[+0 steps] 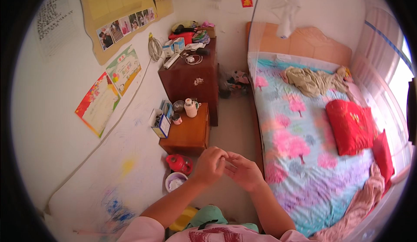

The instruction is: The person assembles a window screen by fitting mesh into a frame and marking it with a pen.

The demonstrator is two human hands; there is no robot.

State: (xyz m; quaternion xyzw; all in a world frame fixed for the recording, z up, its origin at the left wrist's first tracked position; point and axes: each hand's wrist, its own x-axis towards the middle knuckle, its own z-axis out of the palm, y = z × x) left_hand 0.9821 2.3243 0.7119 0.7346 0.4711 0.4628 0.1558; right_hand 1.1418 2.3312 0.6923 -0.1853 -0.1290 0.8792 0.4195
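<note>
My two hands meet in front of me, above the floor between the cabinet and the bed. My left hand [209,165] is closed, its fingers curled and pinched at the tips of my right hand's fingers. Whatever lies in that pinch, if anything, is too small or hidden to make out. My right hand [246,172] has its palm turned inward, and its fingers stretch out toward the left hand with a gap between them. Beyond them stands a low orange-brown cabinet [191,133], bearing a pale thermos jug [190,107], a small pink cup [177,119] and a box [160,124].
A bed [286,177] with a flowered sheet fills the right side, holding a red cushion [349,127] and a beige cloth [310,80]. A dark red chest [191,75] stands farther back. Beside the left wall are a red thermos [180,164] and a white basin [169,183].
</note>
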